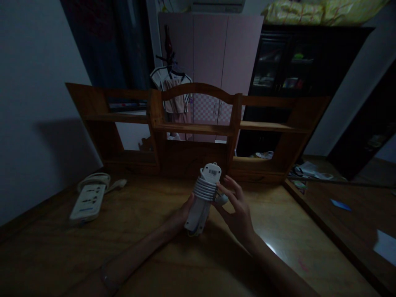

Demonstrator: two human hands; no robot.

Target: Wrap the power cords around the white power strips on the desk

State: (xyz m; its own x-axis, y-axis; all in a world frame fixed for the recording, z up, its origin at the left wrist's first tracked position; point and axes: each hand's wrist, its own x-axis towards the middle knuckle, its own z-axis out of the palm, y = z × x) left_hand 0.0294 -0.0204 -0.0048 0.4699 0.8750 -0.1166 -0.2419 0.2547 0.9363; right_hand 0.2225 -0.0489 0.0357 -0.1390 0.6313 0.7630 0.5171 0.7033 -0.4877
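A white power strip [194,212] is held up over the wooden desk, its labelled underside facing me. Its cord [206,189] is wound around the middle in several tight loops. My left hand [182,212] grips the strip from the left, thumb along its edge, the other fingers hidden behind it. On the right side, my right hand [236,208] has its fingers closed around the plug end [220,200] of the cord, close to the coils. Part of the plug is covered by the fingers.
Another white power strip [89,202] lies on the desk [148,255] at the left, with a loose cord and plug behind it. A wooden shelf unit [194,130] stands along the back edge. To the right, a lower brown surface [346,222] holds a blue card [340,204] and white paper [385,245].
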